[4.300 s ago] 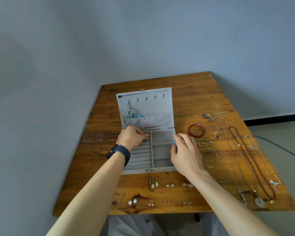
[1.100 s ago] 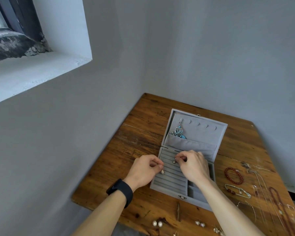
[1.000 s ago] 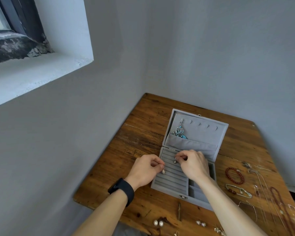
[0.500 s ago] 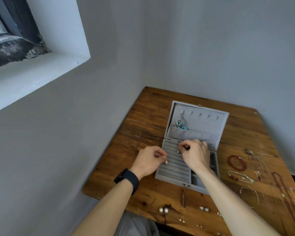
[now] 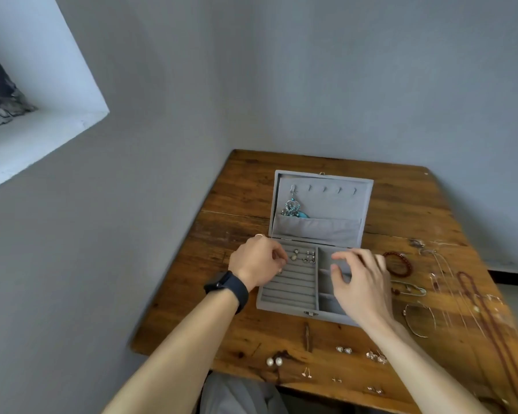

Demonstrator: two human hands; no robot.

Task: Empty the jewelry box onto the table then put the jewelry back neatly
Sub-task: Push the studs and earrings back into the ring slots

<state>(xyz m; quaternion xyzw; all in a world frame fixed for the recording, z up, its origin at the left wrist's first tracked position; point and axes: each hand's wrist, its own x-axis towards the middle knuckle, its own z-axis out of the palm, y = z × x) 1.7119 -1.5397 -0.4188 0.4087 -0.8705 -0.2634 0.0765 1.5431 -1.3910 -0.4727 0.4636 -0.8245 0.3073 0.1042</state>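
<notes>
**Partly Packed: Grey Box Open, Both Hands Over It**

On the brown wooden desk (image 5: 240, 204), the left hand (image 5: 257, 259), a black band (image 5: 228, 289) on its wrist, hangs over the slotted rows of the open grey velvet jewelry box (image 5: 284, 304). Its grip is curled, and whether it pinches anything I cannot tell. Several small silver earrings (image 5: 304, 256) sit in the top rows, and a turquoise-and-silver pendant (image 5: 293, 209) hangs in the raised lid. The right hand (image 5: 361, 282) hovers above the box's right compartments, grip released, fingers spread. Just beside it lie a red bead bracelet (image 5: 398, 264) and a silver chain bracelet (image 5: 408, 289); farther right, long thin necklaces (image 5: 463, 275). Loose stud earrings (image 5: 274, 361) dot the near edge.
</notes>
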